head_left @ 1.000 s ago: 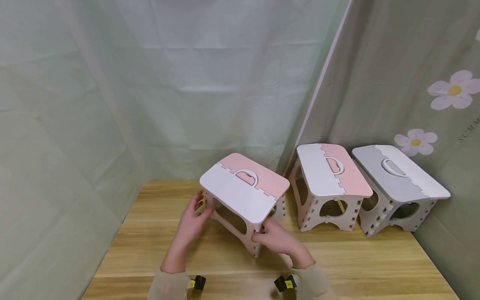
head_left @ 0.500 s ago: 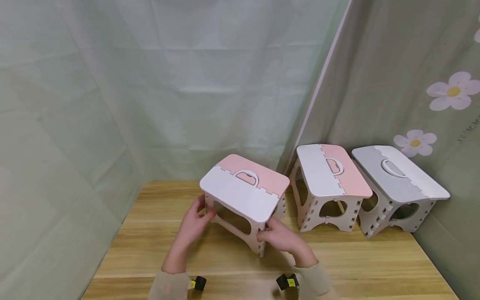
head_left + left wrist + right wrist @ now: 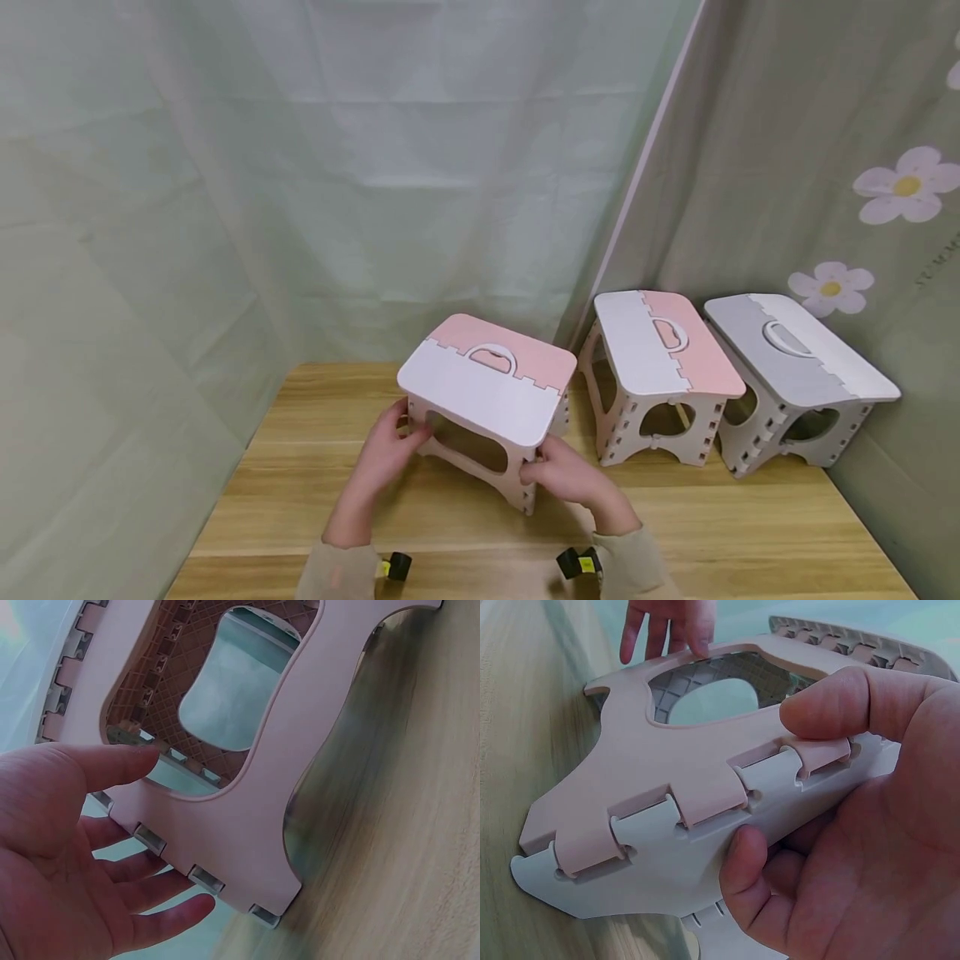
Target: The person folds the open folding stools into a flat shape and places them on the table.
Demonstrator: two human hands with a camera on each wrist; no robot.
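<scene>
A folding step stool with a white and pink top stands unfolded on the wooden table, set at an angle. My left hand holds its left leg edge. In the left wrist view the thumb lies over the pink side panel by the oval cutout, and the other fingers reach behind the hinged edge. At the near right corner, my right hand grips the leg. Its thumb presses on the pink panel in the right wrist view, while curled fingers sit against the white end panel.
To the right stand a second white and pink stool and a grey and white stool, close together. Pale green cloth hangs behind and at the sides. Bare wood of the table shows in front and to the left.
The stool has turned slightly counterclockwise, its near corner shifting right. My right hand moved right with it. The left hand's fingers, spread a second ago, have closed in behind the leg edge.
</scene>
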